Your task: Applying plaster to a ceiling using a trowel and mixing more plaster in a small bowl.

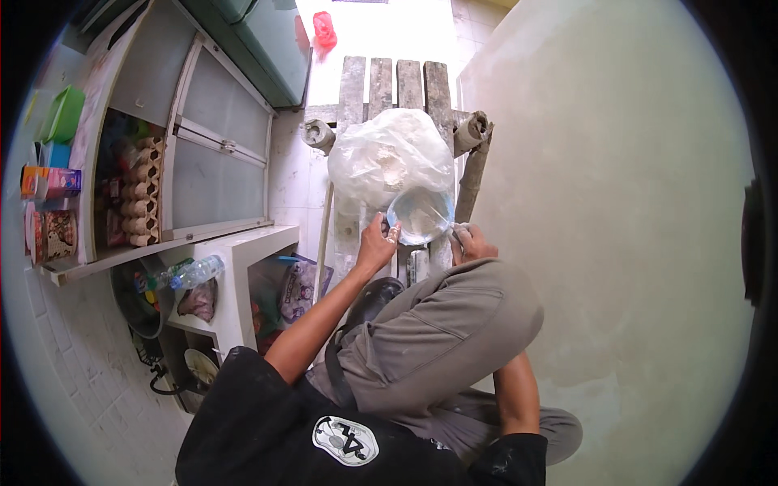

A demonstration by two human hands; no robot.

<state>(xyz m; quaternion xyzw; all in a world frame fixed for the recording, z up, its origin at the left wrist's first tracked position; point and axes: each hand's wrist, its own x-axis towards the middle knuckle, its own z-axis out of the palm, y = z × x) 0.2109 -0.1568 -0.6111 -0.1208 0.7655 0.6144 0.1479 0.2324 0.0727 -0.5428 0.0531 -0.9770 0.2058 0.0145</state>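
A light blue bowl with pale powder or paste inside rests at the near end of a slatted wooden stand. My left hand, whitened at the fingertips, grips the bowl's left rim. My right hand is closed on a thin metal utensil that reaches into the bowl from the right. Directly behind the bowl lies a crumpled translucent plastic bag holding whitish powder. My bent knee partly hides the right wrist.
A shelving cabinet with egg trays stands left, above a white ledge holding plastic bottles. A plain pale wall or surface fills the right. A red bag lies beyond the stand.
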